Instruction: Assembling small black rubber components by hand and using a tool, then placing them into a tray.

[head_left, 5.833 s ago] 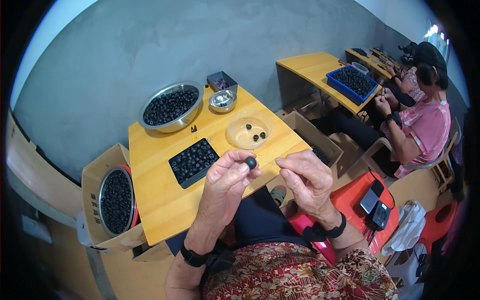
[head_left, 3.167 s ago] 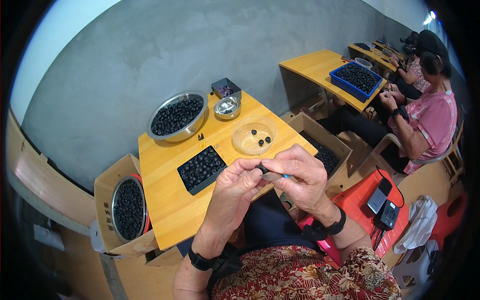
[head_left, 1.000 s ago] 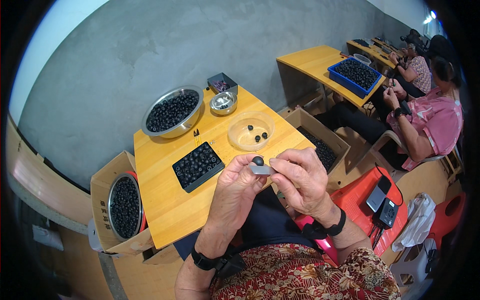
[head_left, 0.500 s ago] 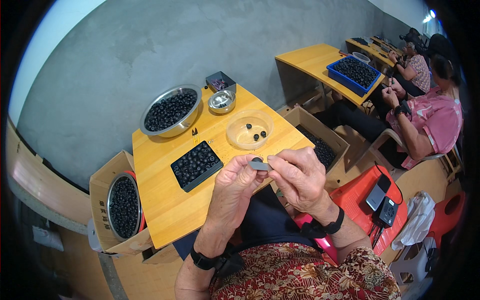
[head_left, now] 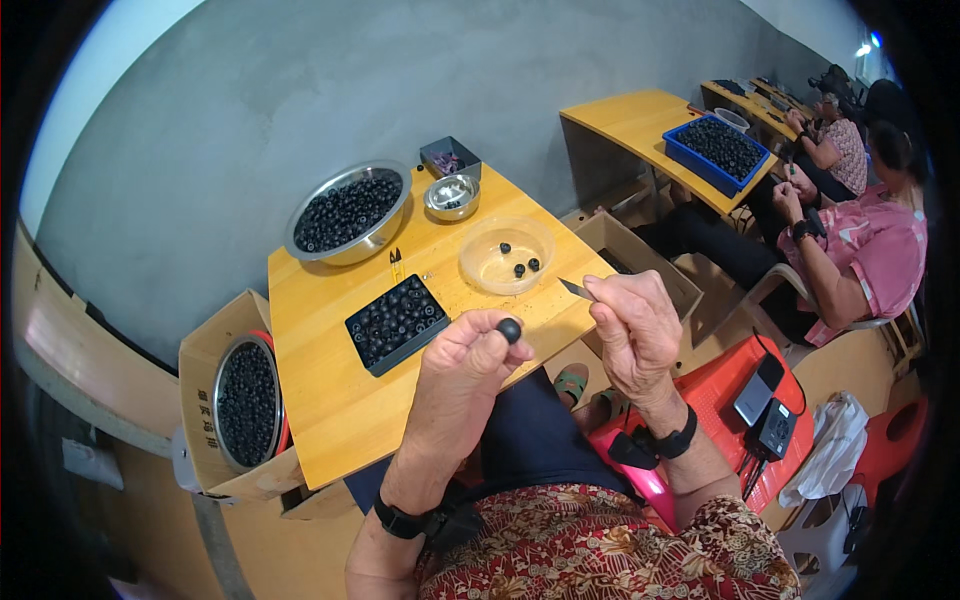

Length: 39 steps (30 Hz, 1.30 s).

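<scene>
Pinched between the thumb and fingers of my left hand (head_left: 462, 365) is a small black ball (head_left: 509, 331), round and smooth like rubber. My right hand (head_left: 640, 325) grips a thin grey blade (head_left: 575, 289) whose tip points left, apart from the ball. Both hands are raised over the near right edge of the yellow table (head_left: 320, 400). Left of them a black tray (head_left: 412, 349) is full of black pieces, some showing holes. Beyond the hands stands a clear plastic bowl (head_left: 468, 268) with several black balls in it. Small yellow-handled snips (head_left: 397, 266) lie behind the tray.
At the table's back are a metal basin (head_left: 375, 238) of black pieces, a small metal bowl (head_left: 452, 211) and a grey box (head_left: 465, 168). Cardboard boxes (head_left: 196, 390) flank the table. A red stool (head_left: 700, 400) carries devices on my right. Two people sit at farther tables.
My right hand has drawn the blade away from the ball, to the right and slightly up. My left hand still holds the ball, now in plain sight.
</scene>
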Each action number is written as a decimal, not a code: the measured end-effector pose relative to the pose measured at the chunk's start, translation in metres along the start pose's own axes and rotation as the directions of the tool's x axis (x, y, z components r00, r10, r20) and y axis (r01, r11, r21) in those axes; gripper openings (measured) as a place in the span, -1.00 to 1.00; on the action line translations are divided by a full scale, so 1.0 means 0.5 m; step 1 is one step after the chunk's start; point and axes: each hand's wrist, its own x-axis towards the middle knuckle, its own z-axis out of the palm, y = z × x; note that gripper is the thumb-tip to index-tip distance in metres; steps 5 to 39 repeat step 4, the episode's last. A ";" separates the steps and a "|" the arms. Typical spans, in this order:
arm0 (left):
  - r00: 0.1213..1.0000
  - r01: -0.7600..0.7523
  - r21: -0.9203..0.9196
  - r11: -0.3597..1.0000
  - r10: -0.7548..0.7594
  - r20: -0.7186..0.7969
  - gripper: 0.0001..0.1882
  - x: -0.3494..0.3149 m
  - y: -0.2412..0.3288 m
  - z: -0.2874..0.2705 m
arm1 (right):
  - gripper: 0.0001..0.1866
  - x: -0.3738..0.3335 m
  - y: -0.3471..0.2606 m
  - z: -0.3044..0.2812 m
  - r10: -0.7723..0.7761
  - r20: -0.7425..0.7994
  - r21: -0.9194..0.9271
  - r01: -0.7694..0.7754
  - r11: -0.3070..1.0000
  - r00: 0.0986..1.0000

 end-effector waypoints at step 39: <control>0.996 0.026 -0.291 0.956 0.001 0.091 -0.73 0.001 -0.010 -0.002 | -0.78 -0.010 -0.017 0.020 0.182 0.033 0.190 -0.185 0.964 0.983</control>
